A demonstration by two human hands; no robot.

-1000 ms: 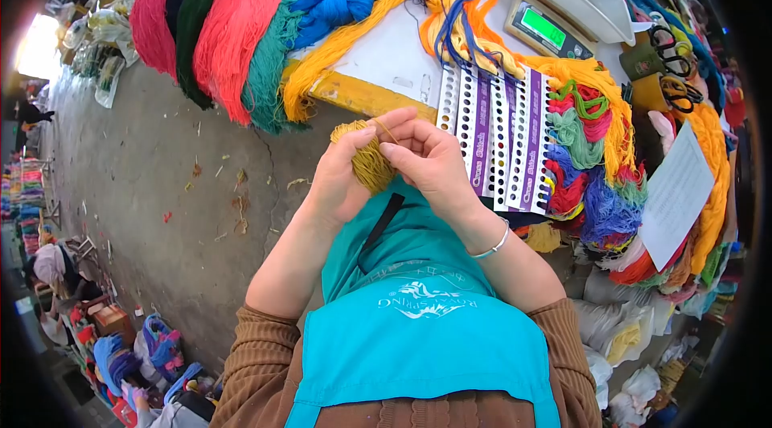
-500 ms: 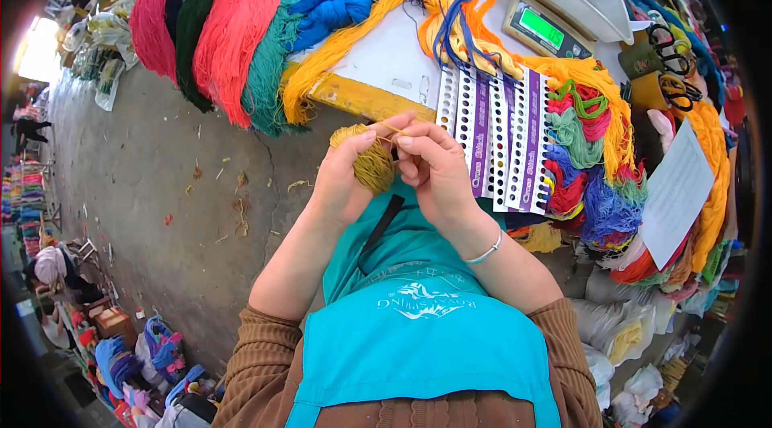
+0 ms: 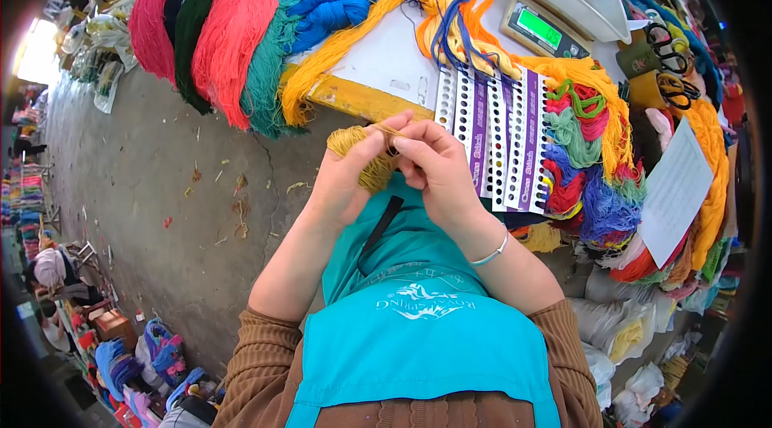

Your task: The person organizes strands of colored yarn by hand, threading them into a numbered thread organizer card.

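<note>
An olive-yellow thread bundle [image 3: 371, 172] is gripped in my left hand [image 3: 339, 175], whose thumb presses on its upper part. My right hand [image 3: 438, 167] meets it from the right, with thumb and index finger pinched on a strand of the same thread. The fingertips of both hands nearly touch, just off the yellow edge of the table [image 3: 354, 98]. White and purple cards with rows of holes [image 3: 527, 139] lie to the right of my right hand.
Coloured yarn hanks [image 3: 249, 26] hang over the table at the left. A scale [image 3: 543, 30] with a tray, scissors in holders [image 3: 661, 90], a paper sheet [image 3: 677, 195] and tangled threads [image 3: 607, 203] are at the right. A person [image 3: 52, 271] is far left.
The thread bundle and my left hand have shifted slightly left. The fingertips of my right hand have moved a little down, and the strand between the hands is less visible.
</note>
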